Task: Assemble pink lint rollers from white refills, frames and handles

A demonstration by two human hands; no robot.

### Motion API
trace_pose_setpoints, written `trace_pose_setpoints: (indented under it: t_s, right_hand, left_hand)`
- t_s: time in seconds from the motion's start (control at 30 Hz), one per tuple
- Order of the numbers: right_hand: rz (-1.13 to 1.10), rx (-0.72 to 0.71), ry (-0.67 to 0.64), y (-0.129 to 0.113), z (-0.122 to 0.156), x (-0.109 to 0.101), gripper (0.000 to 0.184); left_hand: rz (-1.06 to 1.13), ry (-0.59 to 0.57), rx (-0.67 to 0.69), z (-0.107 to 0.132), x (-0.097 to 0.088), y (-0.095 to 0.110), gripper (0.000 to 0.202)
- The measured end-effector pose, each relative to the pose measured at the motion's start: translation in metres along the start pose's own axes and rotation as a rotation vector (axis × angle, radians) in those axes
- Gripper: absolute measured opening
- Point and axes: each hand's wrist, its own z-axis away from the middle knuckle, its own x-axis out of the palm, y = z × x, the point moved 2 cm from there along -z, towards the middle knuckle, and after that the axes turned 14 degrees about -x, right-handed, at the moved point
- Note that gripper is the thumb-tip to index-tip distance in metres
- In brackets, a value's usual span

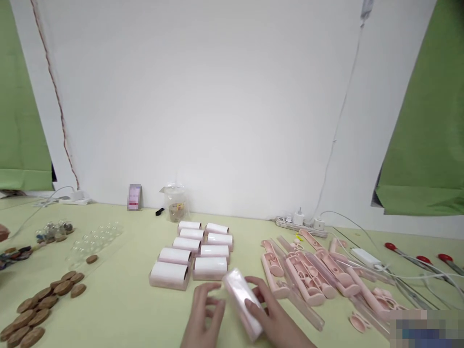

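My right hand [270, 314] grips a white roll in clear wrap [242, 302], holding it tilted above the pale green table [123, 295]. My left hand [205, 314] sits just left of the roll, fingers curled toward its end and touching it or nearly so. Right behind the hands lie two rows of white rolls in pink holders [195, 253]. To the right is a heap of pink plastic handles and parts [311, 275].
Brown oval wooden pieces [36, 309] lie at the front left, clear glass beads [97, 237] and dark beads [54, 232] further back. A small jar [176, 203] and a pink card [134, 197] stand by the wall. A power strip [299, 223], cables and red-handled tools [416, 258] are at the right.
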Motion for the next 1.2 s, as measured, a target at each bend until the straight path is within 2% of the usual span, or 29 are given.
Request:
trace_pose_setpoints:
  t_s: [0.1, 0.17, 0.23, 0.3, 0.37, 0.47, 0.53, 0.63, 0.73, 0.87, 0.97, 1.07, 1.13, 1.2]
  right_hand:
    - [-0.432, 0.188, 0.287, 0.016, 0.003, -0.011, 0.050]
    - [-0.734, 0.220, 0.376, 0.023, 0.003, -0.012, 0.047]
    - [-0.981, 0.202, 0.388, 0.022, 0.002, -0.013, 0.038]
    - [-1.160, 0.212, 0.399, 0.019, 0.002, -0.017, 0.034]
    - [-1.289, 0.302, 0.454, 0.015, 0.004, -0.022, 0.039]
    - [-1.378, 0.437, 0.533, 0.012, 0.008, -0.026, 0.043]
    - [-1.395, 0.472, 0.545, 0.012, 0.009, -0.027, 0.036]
    - [-1.425, 0.490, 0.551, 0.010, 0.010, -0.027, 0.023]
    - [-1.459, 0.517, 0.583, 0.008, 0.009, -0.029, 0.018]
    - [-1.441, 0.504, 0.658, 0.006, 0.008, -0.040, 0.034]
    - [-1.362, 0.412, 0.714, 0.005, 0.008, -0.053, 0.047]
    - [-1.225, 0.359, 0.730, 0.003, 0.010, -0.061, 0.050]
    - [-1.182, 0.362, 0.697, -0.002, 0.012, -0.062, 0.050]
    - [-1.177, 0.376, 0.652, -0.010, 0.014, -0.059, 0.050]
  left_hand:
    - [-0.011, -0.230, -0.173, -0.022, 0.050, 0.021, 0.064]
    - [-0.099, -0.309, -0.154, -0.034, 0.073, 0.038, 0.066]
    - [-0.258, -0.318, -0.074, -0.042, 0.087, 0.055, 0.058]
    - [-0.430, -0.317, 0.003, -0.044, 0.091, 0.070, 0.053]
    - [-0.540, -0.331, 0.043, -0.043, 0.089, 0.083, 0.053]
    - [-0.576, -0.367, 0.040, -0.042, 0.082, 0.095, 0.055]
    - [-0.546, -0.377, 0.013, -0.043, 0.078, 0.096, 0.055]
    - [-0.420, -0.403, -0.050, -0.049, 0.074, 0.091, 0.057]
    - [-0.128, -0.405, -0.081, -0.056, 0.072, 0.081, 0.063]
    - [0.349, -0.341, -0.017, -0.054, 0.065, 0.061, 0.074]
    - [0.533, -0.403, -0.022, -0.045, 0.065, 0.032, 0.078]
    - [0.532, -0.531, -0.077, -0.037, 0.070, 0.004, 0.072]
    - [0.429, -0.539, -0.100, -0.034, 0.070, -0.006, 0.066]
    - [0.233, -0.509, -0.139, -0.032, 0.066, -0.008, 0.065]
